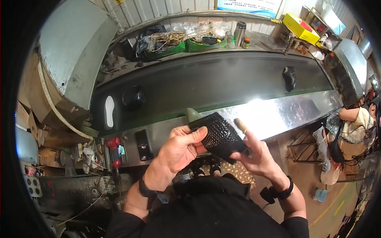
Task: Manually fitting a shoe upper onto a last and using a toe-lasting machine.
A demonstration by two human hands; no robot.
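Above the near metal edge of the bench I hold a black shoe upper with a glossy, woven-looking texture. My left hand grips its left end, thumb pressed on top and fingers underneath. Past its far left corner a rounded olive-green tip shows, which looks like part of a shoe last. My right hand has its thumb at the lower right corner of the upper. Its index finger, with a tan cover on the tip, points up and away from the surface. The other right fingers are partly hidden.
A dark conveyor belt runs behind the metal ledge. On it are a white sole, a glossy black piece and a black shoe. Left on the ledge are a phone and a red tool. Another person sits right.
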